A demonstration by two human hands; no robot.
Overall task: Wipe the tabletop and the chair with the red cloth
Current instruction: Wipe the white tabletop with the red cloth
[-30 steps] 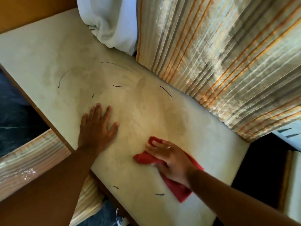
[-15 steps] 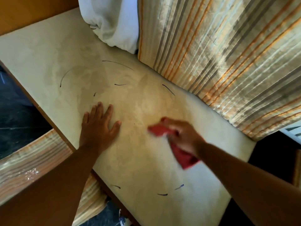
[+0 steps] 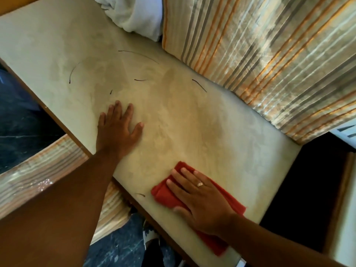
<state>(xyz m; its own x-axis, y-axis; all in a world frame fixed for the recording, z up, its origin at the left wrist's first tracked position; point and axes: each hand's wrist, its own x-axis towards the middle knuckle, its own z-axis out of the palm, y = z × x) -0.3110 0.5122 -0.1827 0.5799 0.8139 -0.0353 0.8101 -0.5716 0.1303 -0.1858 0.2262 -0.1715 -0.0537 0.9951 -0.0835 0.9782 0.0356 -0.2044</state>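
The red cloth (image 3: 227, 204) lies flat near the tabletop's (image 3: 221, 120) near edge under the pressing, outspread right hand (image 3: 200, 201), while the left hand (image 3: 117, 130) rests flat and empty by the left edge, well apart.

Red cloth (image 3: 163, 191): mid-section hidden under right hand (image 3: 200, 201); far end covered by the forearm. Tabletop (image 3: 192, 122): far-left and near corners cut by frame edges. White bundle (image 3: 134, 14) cropped at top, possibly folded fabric.
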